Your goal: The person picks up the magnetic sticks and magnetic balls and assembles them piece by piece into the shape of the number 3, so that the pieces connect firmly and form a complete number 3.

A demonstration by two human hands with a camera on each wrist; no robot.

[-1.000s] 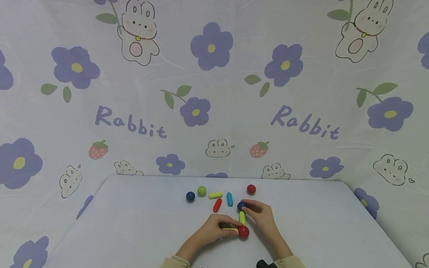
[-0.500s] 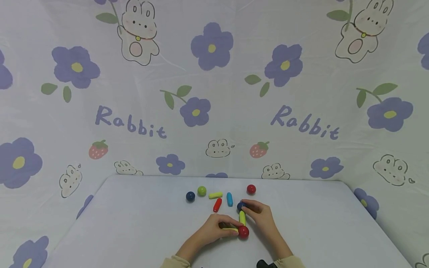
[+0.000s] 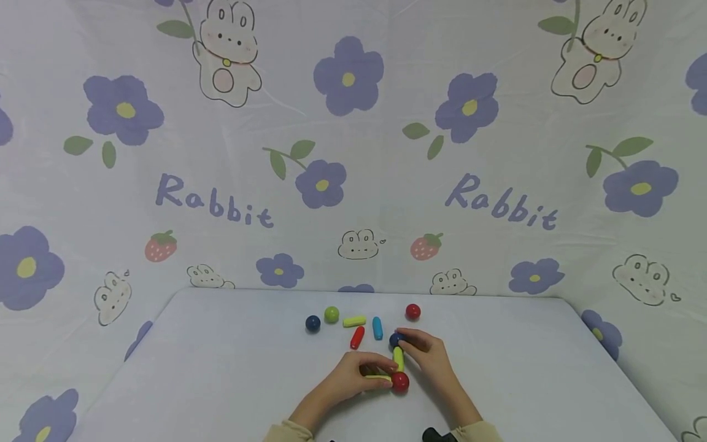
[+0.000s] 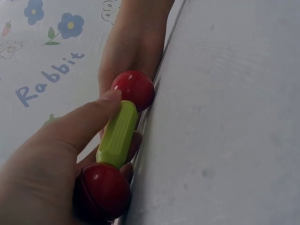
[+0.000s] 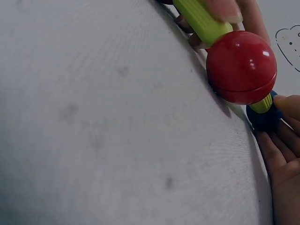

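In the head view my left hand reaches in from the left, pinching a yellow-green rod close to a glossy red ball at its end. The left wrist view shows a second red ball at the rod's other end, hidden under the hand in the head view. Another yellow-green rod runs from the first red ball away to a dark blue ball. My right hand pinches that blue ball between thumb and fingers; the right wrist view shows it partly behind the red ball.
Beyond the hands on the white table lie a dark blue ball, a green ball, a yellow-green rod, a red rod, a blue rod and a red ball. A patterned curtain hangs behind.
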